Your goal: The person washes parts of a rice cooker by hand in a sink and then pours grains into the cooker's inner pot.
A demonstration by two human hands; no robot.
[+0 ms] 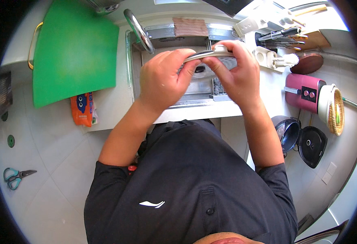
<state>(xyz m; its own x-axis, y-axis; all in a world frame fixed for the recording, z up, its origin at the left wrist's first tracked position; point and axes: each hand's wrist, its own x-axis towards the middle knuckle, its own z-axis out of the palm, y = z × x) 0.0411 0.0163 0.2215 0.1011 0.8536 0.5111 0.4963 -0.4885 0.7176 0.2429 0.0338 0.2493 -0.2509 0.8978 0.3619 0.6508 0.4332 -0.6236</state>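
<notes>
My left hand (166,80) and my right hand (238,68) grip a thin lid-like piece (209,54) between thumbs and fingers. It is held nearly edge-on, with a pale rim, a small raised tab on its upper edge and a shiny face below. Its exact kind cannot be told, and my fingers cover both ends. Beneath my hands is a steel sink (184,97), partly hidden by them. A chrome faucet (139,32) arches over the sink's far left corner, and a brown ribbed cloth (190,26) lies across the back rim.
At left, a large green cutting board (77,58) overhangs the counter above an orange packet (82,109). A knife block (261,39) and white holder (270,59) stand right of the sink. Farther right are a pink toaster (303,91), a basket (337,109) and an open black rice cooker (288,134).
</notes>
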